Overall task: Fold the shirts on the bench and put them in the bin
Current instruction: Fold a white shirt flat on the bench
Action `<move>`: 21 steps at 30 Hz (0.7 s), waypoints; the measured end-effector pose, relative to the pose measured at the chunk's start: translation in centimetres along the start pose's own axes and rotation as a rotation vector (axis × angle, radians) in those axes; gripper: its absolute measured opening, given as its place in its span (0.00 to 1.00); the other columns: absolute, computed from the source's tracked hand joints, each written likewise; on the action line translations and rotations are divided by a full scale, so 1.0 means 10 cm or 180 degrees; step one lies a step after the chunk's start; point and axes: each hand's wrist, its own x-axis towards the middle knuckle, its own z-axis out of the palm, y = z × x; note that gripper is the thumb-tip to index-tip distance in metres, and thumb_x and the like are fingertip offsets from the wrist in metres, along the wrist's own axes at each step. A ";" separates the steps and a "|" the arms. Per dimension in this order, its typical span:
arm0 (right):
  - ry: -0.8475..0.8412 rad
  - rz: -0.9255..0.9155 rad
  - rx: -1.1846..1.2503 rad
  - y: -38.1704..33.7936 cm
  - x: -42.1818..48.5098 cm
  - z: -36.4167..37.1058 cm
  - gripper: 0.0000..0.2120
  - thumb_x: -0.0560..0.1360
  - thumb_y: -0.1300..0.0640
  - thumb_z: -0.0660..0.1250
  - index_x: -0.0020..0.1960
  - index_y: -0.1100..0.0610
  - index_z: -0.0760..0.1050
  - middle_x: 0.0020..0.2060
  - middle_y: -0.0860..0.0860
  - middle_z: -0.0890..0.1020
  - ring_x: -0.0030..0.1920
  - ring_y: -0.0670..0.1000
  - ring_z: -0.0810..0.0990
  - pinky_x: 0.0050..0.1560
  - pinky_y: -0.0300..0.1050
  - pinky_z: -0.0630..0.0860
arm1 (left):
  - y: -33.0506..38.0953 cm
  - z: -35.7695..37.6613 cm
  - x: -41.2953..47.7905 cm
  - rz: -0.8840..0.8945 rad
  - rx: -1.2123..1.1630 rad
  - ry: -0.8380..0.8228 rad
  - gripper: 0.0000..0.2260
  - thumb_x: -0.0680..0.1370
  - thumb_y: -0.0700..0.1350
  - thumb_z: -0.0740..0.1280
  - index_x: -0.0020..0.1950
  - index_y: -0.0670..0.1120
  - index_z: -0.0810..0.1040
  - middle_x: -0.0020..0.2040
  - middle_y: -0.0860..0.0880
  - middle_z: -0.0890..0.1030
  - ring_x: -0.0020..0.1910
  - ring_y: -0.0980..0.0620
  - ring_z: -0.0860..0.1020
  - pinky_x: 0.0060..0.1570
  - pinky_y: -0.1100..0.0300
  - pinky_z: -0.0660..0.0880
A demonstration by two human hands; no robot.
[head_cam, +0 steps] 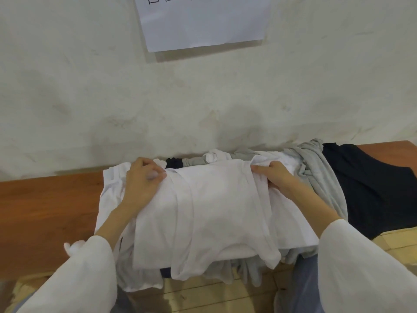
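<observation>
A white shirt (214, 206) lies spread over a pile of clothes on the brown wooden bench (45, 204), its lower edge hanging over the bench's front. My left hand (144, 179) grips the shirt's far left corner with curled fingers. At the far right corner, my right hand (277, 177) pinches the fabric. Under and behind the white shirt lie a grey shirt (320, 168) and a dark navy shirt (370, 188), spread to the right. No bin is in view.
A pale plaster wall (203, 98) rises directly behind the bench, with a sheet of white paper (203, 21) stuck on it. Light wooden floorboards (214, 294) show below the bench's front edge. More grey and white cloth hangs over that edge.
</observation>
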 end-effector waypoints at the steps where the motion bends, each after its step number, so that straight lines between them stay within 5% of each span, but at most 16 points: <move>1: 0.0065 0.0036 0.0226 -0.02 0.02 0.01 0.17 0.74 0.52 0.70 0.56 0.63 0.77 0.52 0.58 0.81 0.52 0.58 0.80 0.56 0.54 0.78 | 0.02 -0.02 0.05 -0.0164 -0.0177 0.0134 0.03 0.76 0.41 0.68 0.43 0.45 0.80 0.50 0.50 0.73 0.49 0.51 0.74 0.52 0.61 0.66; 5: -0.0167 0.0531 0.0736 -0.04 0.15 -0.01 0.21 0.76 0.48 0.67 0.61 0.63 0.74 0.56 0.59 0.80 0.54 0.59 0.80 0.56 0.57 0.78 | -0.06 -0.05 0.21 -0.0411 0.0340 -0.0220 0.07 0.80 0.43 0.61 0.45 0.43 0.75 0.43 0.47 0.77 0.43 0.46 0.75 0.45 0.58 0.67; 8: -0.0400 0.0787 0.0766 -0.06 0.13 -0.14 0.21 0.80 0.43 0.58 0.57 0.61 0.74 0.51 0.59 0.81 0.51 0.58 0.81 0.46 0.52 0.79 | -0.11 -0.04 0.15 -0.0498 0.0118 -0.0199 0.09 0.81 0.44 0.59 0.42 0.45 0.73 0.37 0.50 0.76 0.40 0.48 0.74 0.40 0.58 0.66; 10: -0.0101 0.0811 0.0610 -0.07 0.13 -0.27 0.21 0.81 0.45 0.55 0.51 0.63 0.75 0.43 0.59 0.83 0.45 0.58 0.82 0.40 0.50 0.79 | -0.15 -0.09 0.05 -0.0688 -0.0154 0.0009 0.10 0.81 0.47 0.60 0.44 0.44 0.74 0.36 0.51 0.75 0.37 0.50 0.73 0.36 0.61 0.67; 12: 0.0582 0.0576 0.0486 -0.02 0.14 -0.40 0.17 0.80 0.54 0.56 0.48 0.66 0.77 0.34 0.58 0.83 0.36 0.56 0.81 0.35 0.48 0.79 | -0.20 -0.14 -0.02 -0.0838 -0.0479 -0.0009 0.09 0.79 0.49 0.63 0.47 0.44 0.76 0.38 0.51 0.78 0.38 0.52 0.75 0.37 0.63 0.69; 14: 0.1002 -0.0002 0.0096 0.11 0.15 -0.48 0.13 0.77 0.62 0.58 0.51 0.67 0.79 0.37 0.58 0.83 0.33 0.54 0.79 0.36 0.45 0.77 | -0.23 -0.17 -0.04 -0.0950 -0.0682 -0.0100 0.09 0.78 0.49 0.66 0.50 0.44 0.76 0.41 0.51 0.79 0.42 0.51 0.77 0.42 0.62 0.71; 18: 0.0483 -0.0686 -0.1527 0.28 0.09 -0.52 0.10 0.74 0.59 0.69 0.55 0.59 0.80 0.46 0.52 0.81 0.46 0.49 0.77 0.50 0.41 0.71 | -0.19 -0.17 0.02 -0.1072 -0.0754 -0.0091 0.10 0.73 0.44 0.73 0.52 0.43 0.78 0.47 0.47 0.80 0.48 0.49 0.77 0.51 0.59 0.72; 21: 0.0769 -0.1024 -0.1839 0.34 0.13 -0.44 0.13 0.73 0.54 0.71 0.57 0.54 0.80 0.48 0.54 0.77 0.45 0.50 0.75 0.48 0.41 0.69 | -0.09 -0.17 -0.01 -0.1146 -0.0918 0.0384 0.12 0.71 0.43 0.75 0.51 0.45 0.78 0.46 0.47 0.80 0.47 0.49 0.77 0.52 0.57 0.74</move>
